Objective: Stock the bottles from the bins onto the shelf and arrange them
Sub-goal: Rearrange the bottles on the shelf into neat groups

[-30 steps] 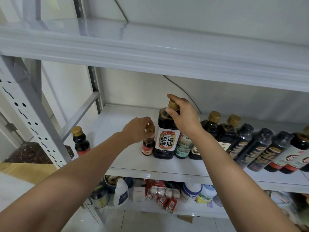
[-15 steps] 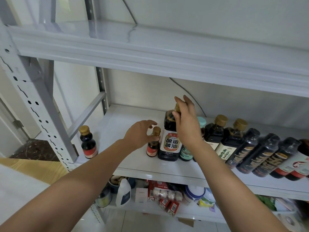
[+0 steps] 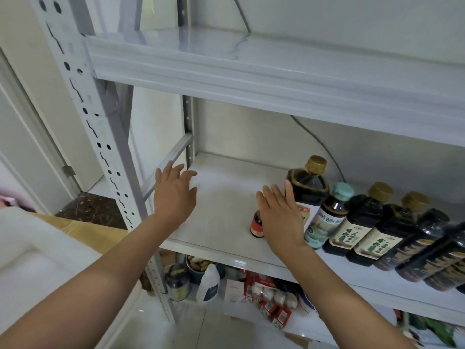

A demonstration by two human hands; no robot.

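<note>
- Left grip [image 3: 173, 197] released, fingers spread over bare shelf [image 3: 226, 192], centre left.
- Right grip [image 3: 279, 217] released, flat before small bottle [image 3: 256, 224], frame centre.
- Bottles [image 3: 362, 222] packed in row at right, likely saving left space.

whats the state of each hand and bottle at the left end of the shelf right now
left hand: open, fingers spread, holding nothing
right hand: open, fingers straight, in front of the small bottle
small bottle: upright, partly hidden
large soy sauce bottle: upright, gold cap on
teal-capped bottle: upright, capped
</note>
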